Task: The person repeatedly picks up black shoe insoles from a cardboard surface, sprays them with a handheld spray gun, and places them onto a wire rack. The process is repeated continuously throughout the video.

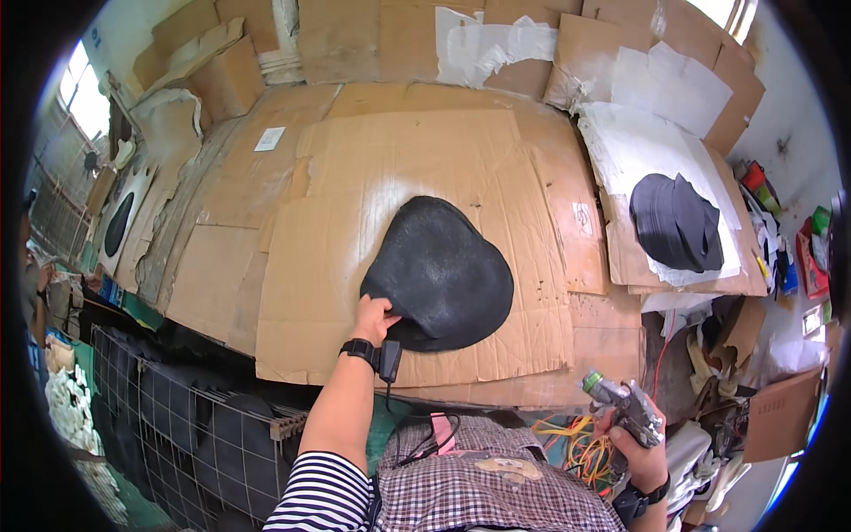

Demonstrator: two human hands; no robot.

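Note:
A black, floppy, rounded piece (pixel 448 275) that looks like a felt hat body lies on the cardboard sheet in front of me. Its edge is wavy and its surface faintly shiny. The fingers of my left hand (pixel 374 317) pinch its lower left edge. At the lower right, past the table's near edge, my right hand (pixel 643 452) is wrapped round a spray gun (pixel 631 415). This gun is stained grey and has a green tip pointing to the left. Part of its handle is hidden by my fingers.
Cardboard (pixel 408 142) covers the tabletop and the wall behind. On a side stand at right sits a stack of similar black pieces (pixel 674 222). A wire cage (pixel 195 434) with black pieces stands at lower left. Orange and yellow cords (pixel 585 457) hang near my right hand.

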